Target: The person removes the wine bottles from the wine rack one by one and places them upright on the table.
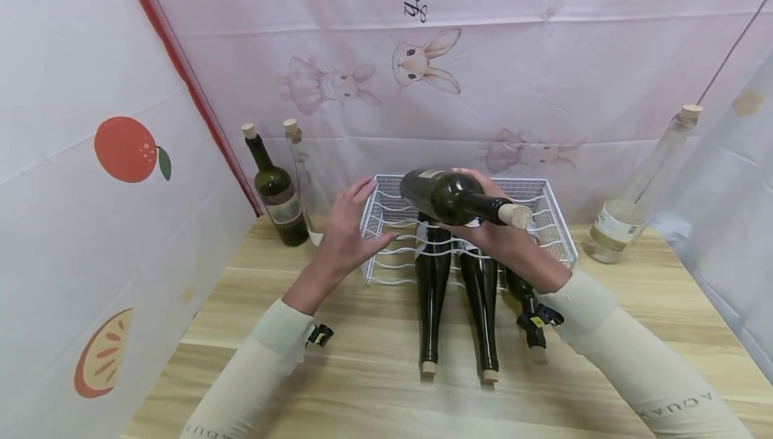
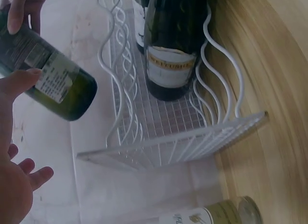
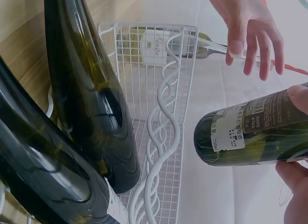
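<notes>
My right hand grips a dark green wine bottle with a cork, above the white wire rack. The bottle lies nearly level, its neck slanting toward me and to the right. In the right wrist view the held bottle shows dark and white labels. My left hand is by the rack's left side, fingers spread, apart from the bottle and holding nothing. Lying in the rack, corks toward me, are a left dark bottle, a middle one and a right one, partly hidden by my right arm.
At the back left stand a corked dark green bottle and a clear corked bottle. Another clear bottle with a cork stands to the rack's right. A printed cloth hangs behind the wooden table.
</notes>
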### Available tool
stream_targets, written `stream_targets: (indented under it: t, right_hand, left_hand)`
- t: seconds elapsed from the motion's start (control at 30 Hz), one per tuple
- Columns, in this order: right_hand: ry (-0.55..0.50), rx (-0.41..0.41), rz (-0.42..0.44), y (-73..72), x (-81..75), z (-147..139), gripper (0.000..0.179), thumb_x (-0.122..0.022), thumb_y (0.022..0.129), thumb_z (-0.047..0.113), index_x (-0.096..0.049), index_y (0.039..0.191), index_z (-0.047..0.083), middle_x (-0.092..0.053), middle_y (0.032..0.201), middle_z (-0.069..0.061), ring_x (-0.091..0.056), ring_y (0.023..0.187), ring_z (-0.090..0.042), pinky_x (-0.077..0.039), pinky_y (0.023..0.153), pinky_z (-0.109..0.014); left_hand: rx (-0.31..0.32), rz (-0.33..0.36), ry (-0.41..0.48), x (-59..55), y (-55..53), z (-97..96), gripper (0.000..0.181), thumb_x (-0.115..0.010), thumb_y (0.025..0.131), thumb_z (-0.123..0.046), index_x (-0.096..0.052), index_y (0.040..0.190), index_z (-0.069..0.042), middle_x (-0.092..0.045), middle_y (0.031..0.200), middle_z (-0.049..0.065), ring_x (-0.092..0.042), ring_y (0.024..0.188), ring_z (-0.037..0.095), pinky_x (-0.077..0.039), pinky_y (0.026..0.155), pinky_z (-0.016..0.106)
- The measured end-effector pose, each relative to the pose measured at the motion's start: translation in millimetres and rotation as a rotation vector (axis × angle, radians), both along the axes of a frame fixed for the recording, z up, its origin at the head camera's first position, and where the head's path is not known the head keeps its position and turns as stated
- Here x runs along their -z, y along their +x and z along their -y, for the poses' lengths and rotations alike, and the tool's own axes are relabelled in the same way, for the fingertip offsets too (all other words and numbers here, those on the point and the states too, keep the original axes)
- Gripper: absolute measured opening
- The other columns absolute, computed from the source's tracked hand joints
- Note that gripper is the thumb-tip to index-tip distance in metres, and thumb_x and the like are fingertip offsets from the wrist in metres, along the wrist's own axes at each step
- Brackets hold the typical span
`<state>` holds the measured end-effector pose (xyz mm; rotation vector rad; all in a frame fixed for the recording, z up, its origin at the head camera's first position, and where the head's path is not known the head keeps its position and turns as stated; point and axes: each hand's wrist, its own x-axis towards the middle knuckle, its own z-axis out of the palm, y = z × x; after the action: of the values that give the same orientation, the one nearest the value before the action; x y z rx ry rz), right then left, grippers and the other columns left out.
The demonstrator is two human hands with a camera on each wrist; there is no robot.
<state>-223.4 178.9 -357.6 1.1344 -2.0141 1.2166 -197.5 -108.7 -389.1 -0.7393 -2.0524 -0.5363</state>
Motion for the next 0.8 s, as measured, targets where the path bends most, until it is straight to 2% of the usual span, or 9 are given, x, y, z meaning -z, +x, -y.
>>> stream_targets:
  t: [0.1,0.23,0.37,0.57,0.8]
  right_hand:
    - [-0.011,-0.029,0.007,2.2,-1.4,0,0.087,-0.094,0.068,-0.003,-0.051,0.143,0.0,-0.062,0.141,-0.016,-0.06,0.131,-0.028,-0.048,0.115,-0.035]
    - [-0.031,-0.041,0.001,3.7,-1.1,-1,0.086,-0.094,0.067,-0.003,-0.053,0.142,0.001,-0.064,0.139,-0.014,-0.061,0.129,-0.026,-0.046,0.114,-0.022]
    - [-0.056,-0.035,-0.015,6.6,-0.7,0,0.083,-0.095,0.066,-0.003,-0.056,0.139,0.003,-0.066,0.135,-0.014,-0.061,0.126,-0.019,-0.047,0.111,-0.021]
    - [-0.152,-0.076,0.04,13.1,0.2,3,0.082,-0.093,0.068,-0.006,-0.057,0.141,0.005,-0.064,0.136,-0.014,-0.062,0.121,-0.004,-0.054,0.098,-0.015]
    - [-0.189,-0.076,0.062,14.5,4.9,5,0.081,-0.093,0.066,-0.009,-0.058,0.139,0.002,-0.065,0.133,-0.018,-0.064,0.12,-0.003,-0.057,0.098,-0.018]
  left_hand:
    - [0.015,-0.03,-0.011,-1.4,-1.2,-5.3,0.103,-0.1,0.065,-0.024,-0.046,0.147,0.005,-0.052,0.15,0.024,-0.053,0.136,0.039,-0.047,0.117,0.05]
    - [0.013,-0.035,-0.032,-1.3,-1.8,-10.3,0.102,-0.098,0.069,-0.031,-0.045,0.149,0.004,-0.05,0.152,0.022,-0.052,0.138,0.037,-0.047,0.117,0.049]
    - [0.005,-0.032,-0.046,-1.3,-1.9,-14.4,0.102,-0.097,0.071,-0.034,-0.043,0.151,0.0,-0.051,0.151,0.022,-0.051,0.139,0.037,-0.045,0.118,0.05]
    - [0.002,-0.047,-0.047,-4.9,-2.4,-21.0,0.103,-0.098,0.068,-0.032,-0.044,0.15,0.0,-0.053,0.149,0.023,-0.051,0.138,0.038,-0.045,0.117,0.051]
    - [-0.006,-0.053,-0.057,-6.7,1.0,-29.4,0.104,-0.099,0.066,-0.03,-0.044,0.15,-0.001,-0.053,0.148,0.024,-0.051,0.138,0.039,-0.046,0.118,0.049]
